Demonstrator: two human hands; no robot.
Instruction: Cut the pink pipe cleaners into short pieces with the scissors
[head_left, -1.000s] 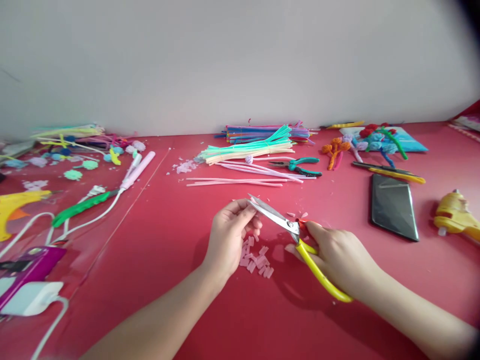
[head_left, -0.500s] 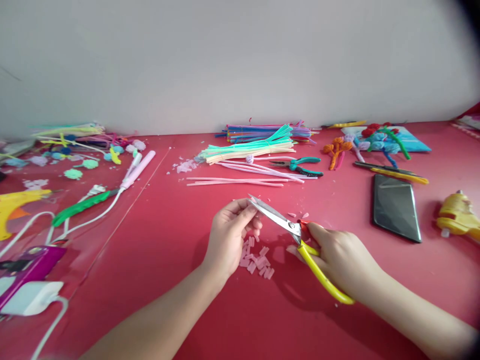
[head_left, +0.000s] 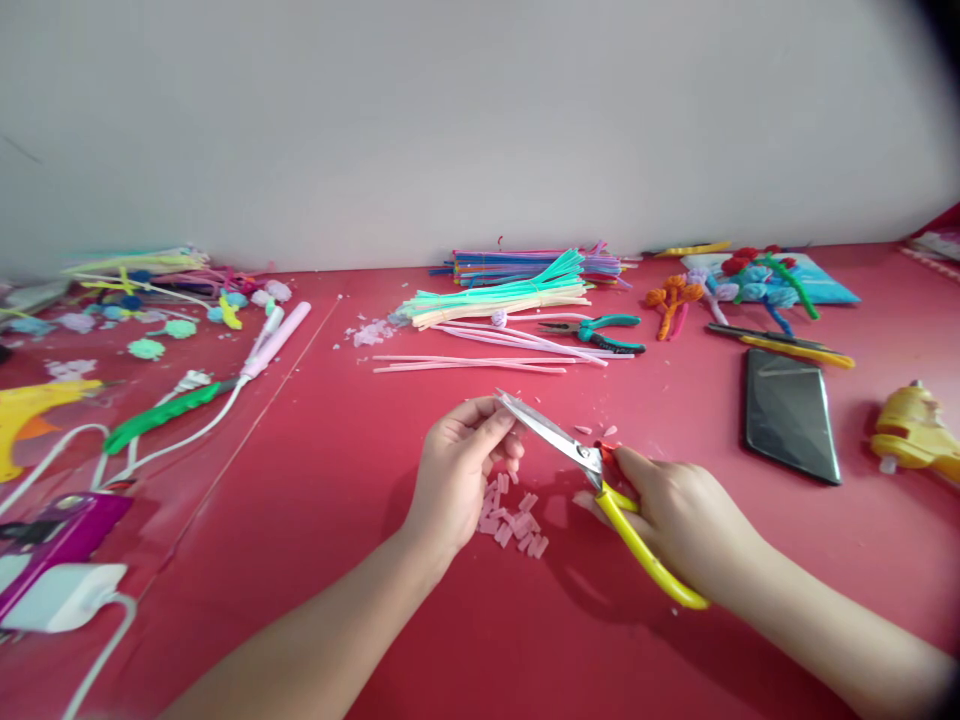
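My right hand is closed round the yellow handles of a pair of scissors. The blades point up and left, their tips lying at the fingertips of my left hand. Thumb and forefinger of that left hand are pinched together on a small pink pipe cleaner piece, mostly hidden by the fingers and blades. Below them on the red table lies a loose heap of short pink pipe cleaner pieces. Two more pink scraps rest near the scissors' pivot.
Behind my hands lie long pink pipe cleaners, pliers and bundled pipe cleaners. To the right are a phone, a yellow glue gun and a utility knife. Cords, a green-handled tool and a power strip occupy the left.
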